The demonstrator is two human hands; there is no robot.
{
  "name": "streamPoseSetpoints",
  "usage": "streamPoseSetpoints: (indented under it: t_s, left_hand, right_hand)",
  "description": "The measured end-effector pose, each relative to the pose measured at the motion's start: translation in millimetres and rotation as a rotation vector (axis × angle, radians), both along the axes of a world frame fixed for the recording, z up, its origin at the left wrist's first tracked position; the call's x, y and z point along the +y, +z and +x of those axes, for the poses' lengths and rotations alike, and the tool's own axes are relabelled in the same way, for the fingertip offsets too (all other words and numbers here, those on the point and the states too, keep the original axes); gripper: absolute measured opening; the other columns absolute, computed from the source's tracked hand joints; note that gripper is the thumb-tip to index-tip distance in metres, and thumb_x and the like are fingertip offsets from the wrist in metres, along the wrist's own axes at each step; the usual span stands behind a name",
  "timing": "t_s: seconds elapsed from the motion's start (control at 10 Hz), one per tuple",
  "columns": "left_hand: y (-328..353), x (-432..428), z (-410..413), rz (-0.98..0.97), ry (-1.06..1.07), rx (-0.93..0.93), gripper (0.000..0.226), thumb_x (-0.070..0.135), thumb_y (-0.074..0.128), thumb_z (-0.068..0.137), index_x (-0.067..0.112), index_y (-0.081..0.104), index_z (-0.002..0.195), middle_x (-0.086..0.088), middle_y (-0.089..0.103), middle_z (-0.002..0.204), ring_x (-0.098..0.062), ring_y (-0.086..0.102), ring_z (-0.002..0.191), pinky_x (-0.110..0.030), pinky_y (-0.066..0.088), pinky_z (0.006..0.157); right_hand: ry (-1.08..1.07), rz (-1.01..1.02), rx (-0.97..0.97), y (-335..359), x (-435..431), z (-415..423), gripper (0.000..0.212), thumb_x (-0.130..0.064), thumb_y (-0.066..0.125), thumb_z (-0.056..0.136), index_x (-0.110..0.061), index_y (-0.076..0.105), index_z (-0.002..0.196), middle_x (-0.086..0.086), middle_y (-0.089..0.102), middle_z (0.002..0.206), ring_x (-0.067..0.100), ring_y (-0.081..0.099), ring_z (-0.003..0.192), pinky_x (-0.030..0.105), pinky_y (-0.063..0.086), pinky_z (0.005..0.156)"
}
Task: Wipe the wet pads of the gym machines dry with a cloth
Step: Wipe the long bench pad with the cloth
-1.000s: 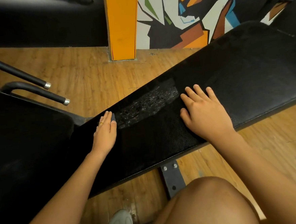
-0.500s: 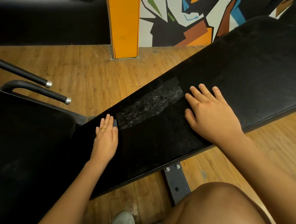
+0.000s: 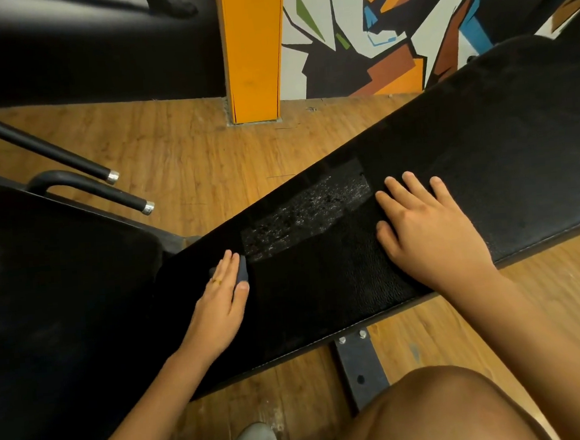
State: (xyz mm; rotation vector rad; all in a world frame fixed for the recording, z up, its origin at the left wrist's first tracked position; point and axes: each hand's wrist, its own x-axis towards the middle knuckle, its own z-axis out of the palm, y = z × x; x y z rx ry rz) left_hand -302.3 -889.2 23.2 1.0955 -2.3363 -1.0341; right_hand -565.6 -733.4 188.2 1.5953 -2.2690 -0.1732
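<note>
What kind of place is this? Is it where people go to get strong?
Probably a gym. There's a long black padded bench on a metal frame, black handle bars with silver caps beside it, and a bright painted wall behind.

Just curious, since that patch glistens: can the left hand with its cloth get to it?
Probably yes. The left hand presses the cloth on the bench pad right beside the wet patch; nothing lies between.

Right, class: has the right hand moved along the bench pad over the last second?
No. The right hand lies flat on the bench pad, fingertips just beside the wet patch, as before.
</note>
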Motion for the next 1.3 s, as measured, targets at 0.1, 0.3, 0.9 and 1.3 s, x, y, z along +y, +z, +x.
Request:
streamPoseSetpoints:
  t_s: [0.1, 0.3, 0.9, 1.3]
  left_hand:
    - [-6, 10, 15, 0.076, -0.016, 0.123, 0.063, 0.043, 0.04, 0.106, 0.032, 0.011, 0.161, 0.023, 0.011, 0.162, 0.009, 0.008, 0.149, -0.025, 0.015, 0.119]
    - [-15, -12, -12, 0.022, 0.059, 0.178, 0.048, 0.026, 0.042, 0.108, 0.027, 0.036, 0.155, 0.017, 0.025, 0.161, 0.001, 0.009, 0.152, -0.041, 0.003, 0.128]
    - [-8, -5, -15, -0.013, 0.137, 0.145, 0.05, 0.028, 0.043, 0.107, 0.022, 0.035, 0.156, 0.011, 0.028, 0.161, -0.005, 0.016, 0.152, -0.036, 0.016, 0.125]
    - [10, -87, -75, 0.038, 0.176, 0.13, 0.049, 0.028, 0.032, 0.11, 0.014, 0.036, 0.156, -0.001, 0.03, 0.164, -0.016, 0.014, 0.155, -0.046, 0.01, 0.127]
  right_hand:
    - [0.0, -0.005, 0.002, -2, 0, -2, 0.06, -0.038, 0.028, 0.097, -0.005, 0.057, 0.138, 0.018, 0.051, 0.148, 0.038, 0.04, 0.143, 0.058, 0.028, 0.116]
    - [0.002, -0.015, 0.001, -3, 0, -1, 0.059, -0.037, 0.03, 0.096, -0.005, 0.058, 0.137, 0.018, 0.052, 0.148, 0.038, 0.04, 0.143, 0.059, 0.029, 0.116]
    - [0.003, -0.015, 0.003, -5, 0, -2, 0.06, -0.038, 0.029, 0.096, -0.005, 0.058, 0.137, 0.019, 0.052, 0.147, 0.039, 0.04, 0.142, 0.059, 0.029, 0.115]
    - [-0.01, -0.004, -0.003, -2, 0, 0, 0.059, -0.038, 0.03, 0.096, -0.007, 0.057, 0.138, 0.017, 0.051, 0.149, 0.037, 0.039, 0.144, 0.057, 0.027, 0.117]
